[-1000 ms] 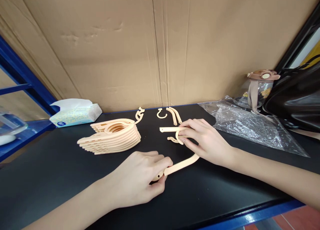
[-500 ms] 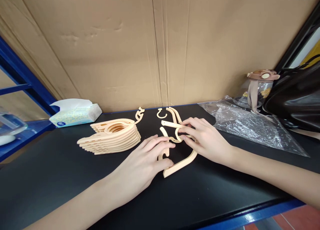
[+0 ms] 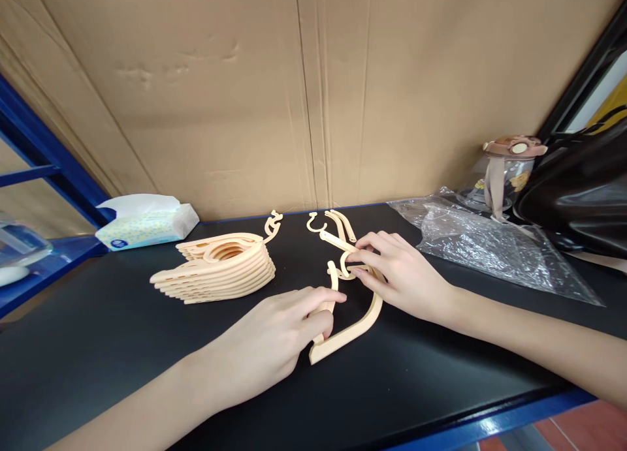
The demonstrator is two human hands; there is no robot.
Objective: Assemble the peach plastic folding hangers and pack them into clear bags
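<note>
My right hand (image 3: 399, 271) is closed on a cream plastic folding hanger (image 3: 355, 332) lying low over the table. Its hook (image 3: 343, 265) and a straight strip (image 3: 337, 241) show by those fingertips. Beside the hanger, my left hand (image 3: 294, 324) pinches a short curved hanger arm (image 3: 334, 276) between thumb and fingers. The lower end of that arm is partly hidden by the fingers. Behind the hands lie a loose hook (image 3: 316, 226) and two slim curved hanger arms (image 3: 343, 225).
A stack of folded cream hangers (image 3: 220, 271) sits left, with small hanger pieces (image 3: 272, 226) behind it. A tissue pack (image 3: 147, 226) stands at the back left. Clear plastic film (image 3: 490, 248), a water bottle (image 3: 514, 167) and a black bag (image 3: 582, 183) occupy the right.
My left hand has drawn back slightly toward me, its fingers curled more around the hanger arm. The hanger's near end has swung down and left, and its strip has tilted.
</note>
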